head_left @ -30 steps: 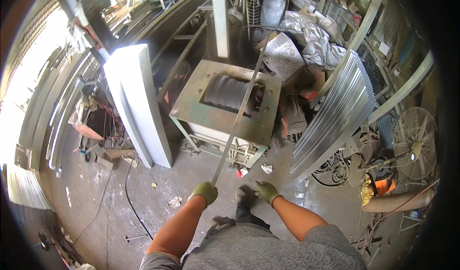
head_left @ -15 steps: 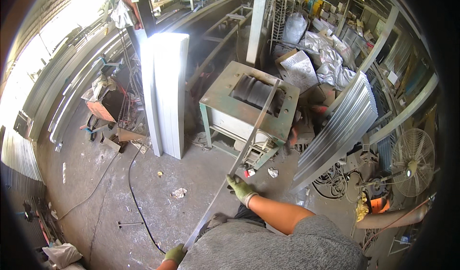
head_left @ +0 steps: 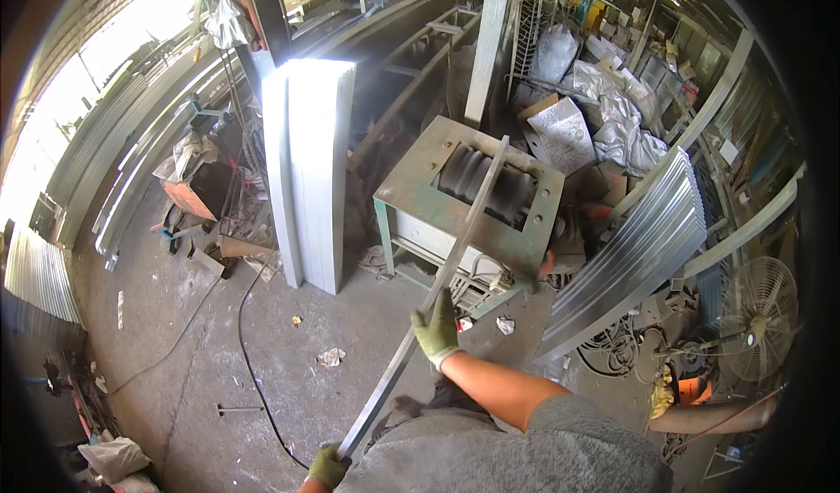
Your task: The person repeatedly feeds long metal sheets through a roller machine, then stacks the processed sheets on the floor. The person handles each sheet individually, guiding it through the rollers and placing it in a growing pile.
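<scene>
A long, straight metal bar (head_left: 395,369) slants away from my waist toward a green-framed machine with dark ribbed rollers (head_left: 487,185). Its far end overlaps the roller opening; whether it touches the rollers I cannot tell. My left hand (head_left: 328,467), in a green glove, is closed around the near end. Farther up the bar, my gloved right hand (head_left: 437,334) holds it from the right side. The thumb points left and the other fingers reach up along the bar. Part of that grip is hidden.
Bright metal profiles (head_left: 306,178) stand upright left of the machine, and a ribbed metal stack (head_left: 634,244) leans at right. A black hose (head_left: 248,349) crosses the floor. A fan (head_left: 754,318) stands far right. Silver sacks (head_left: 612,112) and cartons (head_left: 560,134) lie behind.
The bar has turned, so a broader face shows, and its far end has risen slightly in view. My right hand's fingers have straightened upward along it. The whole view has shifted slightly.
</scene>
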The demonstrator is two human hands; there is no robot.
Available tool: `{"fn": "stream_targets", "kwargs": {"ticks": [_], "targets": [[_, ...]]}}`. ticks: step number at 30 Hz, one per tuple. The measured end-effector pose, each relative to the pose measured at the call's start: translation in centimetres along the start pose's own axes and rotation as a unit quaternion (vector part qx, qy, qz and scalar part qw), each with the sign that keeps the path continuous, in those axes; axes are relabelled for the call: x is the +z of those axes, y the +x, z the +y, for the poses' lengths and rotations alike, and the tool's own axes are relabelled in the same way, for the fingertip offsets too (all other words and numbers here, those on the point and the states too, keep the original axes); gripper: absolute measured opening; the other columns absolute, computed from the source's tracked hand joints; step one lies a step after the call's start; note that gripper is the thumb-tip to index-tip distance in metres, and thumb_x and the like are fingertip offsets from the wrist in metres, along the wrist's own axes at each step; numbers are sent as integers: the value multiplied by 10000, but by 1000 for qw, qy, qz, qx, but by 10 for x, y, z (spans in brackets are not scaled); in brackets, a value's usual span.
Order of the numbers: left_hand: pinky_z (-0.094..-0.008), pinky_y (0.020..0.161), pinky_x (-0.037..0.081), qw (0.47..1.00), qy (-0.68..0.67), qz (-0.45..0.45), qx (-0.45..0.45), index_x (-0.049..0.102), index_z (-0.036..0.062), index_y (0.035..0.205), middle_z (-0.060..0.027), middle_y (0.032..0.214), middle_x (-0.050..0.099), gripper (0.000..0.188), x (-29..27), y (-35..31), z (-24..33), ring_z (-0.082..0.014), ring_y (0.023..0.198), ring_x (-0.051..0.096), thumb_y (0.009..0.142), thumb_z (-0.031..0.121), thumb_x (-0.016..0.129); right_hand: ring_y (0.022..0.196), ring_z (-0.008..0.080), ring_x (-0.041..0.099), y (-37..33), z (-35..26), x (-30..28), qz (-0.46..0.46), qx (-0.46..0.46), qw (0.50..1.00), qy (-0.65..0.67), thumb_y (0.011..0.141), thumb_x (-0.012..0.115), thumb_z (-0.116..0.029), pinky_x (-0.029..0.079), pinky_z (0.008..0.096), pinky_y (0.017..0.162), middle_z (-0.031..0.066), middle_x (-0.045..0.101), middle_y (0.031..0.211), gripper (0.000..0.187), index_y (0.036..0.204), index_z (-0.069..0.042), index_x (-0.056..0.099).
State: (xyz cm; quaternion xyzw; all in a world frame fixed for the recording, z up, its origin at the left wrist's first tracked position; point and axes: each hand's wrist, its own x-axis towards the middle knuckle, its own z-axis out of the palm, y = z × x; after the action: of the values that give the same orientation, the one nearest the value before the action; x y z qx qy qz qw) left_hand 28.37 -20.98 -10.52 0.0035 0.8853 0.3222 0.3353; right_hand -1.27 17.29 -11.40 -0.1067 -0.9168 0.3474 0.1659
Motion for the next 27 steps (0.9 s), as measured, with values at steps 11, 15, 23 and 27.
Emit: {"fn": "stream_targets", "kwargs": {"ticks": [11, 15, 23, 27], "targets": [[-411, 908, 589, 982, -170, -82, -17, 751, 14, 1284, -192, 1141, 810, 601, -91, 164, 212, -273, 1019, 777, 957, 516, 798, 1526, 484, 433, 227, 59, -10, 94, -22, 969, -226, 1069, 539, -355, 329, 605, 1272, 273, 499, 1624, 608, 1536, 34, 519], [-496, 940, 569, 990, -117, 5, -83, 765, 10, 1231, -246, 1110, 799, 677, -91, 199, 288, -400, 1067, 768, 1022, 643, 644, 1500, 436, 494, 296, 79, -9, 91, -35, 966, -241, 1078, 512, -332, 367, 578, 1262, 230, 585, 1566, 528, 1466, 15, 602], [-530, 946, 562, 988, -109, 43, -97, 760, 64, 1213, -268, 1113, 780, 638, -91, 252, 364, -489, 1118, 722, 1044, 662, 615, 1496, 404, 523, 367, 122, -33, 67, -39, 960, -269, 1093, 458, -329, 372, 544, 1268, 190, 604, 1574, 521, 1476, -14, 619], [-538, 939, 572, 990, -94, 49, -91, 759, 72, 1216, -274, 1105, 780, 649, -89, 252, 356, -498, 1105, 726, 1035, 679, 616, 1489, 403, 526, 363, 125, -32, 72, -46, 961, -261, 1077, 483, -320, 376, 547, 1263, 192, 607, 1559, 521, 1481, -16, 607]]}}
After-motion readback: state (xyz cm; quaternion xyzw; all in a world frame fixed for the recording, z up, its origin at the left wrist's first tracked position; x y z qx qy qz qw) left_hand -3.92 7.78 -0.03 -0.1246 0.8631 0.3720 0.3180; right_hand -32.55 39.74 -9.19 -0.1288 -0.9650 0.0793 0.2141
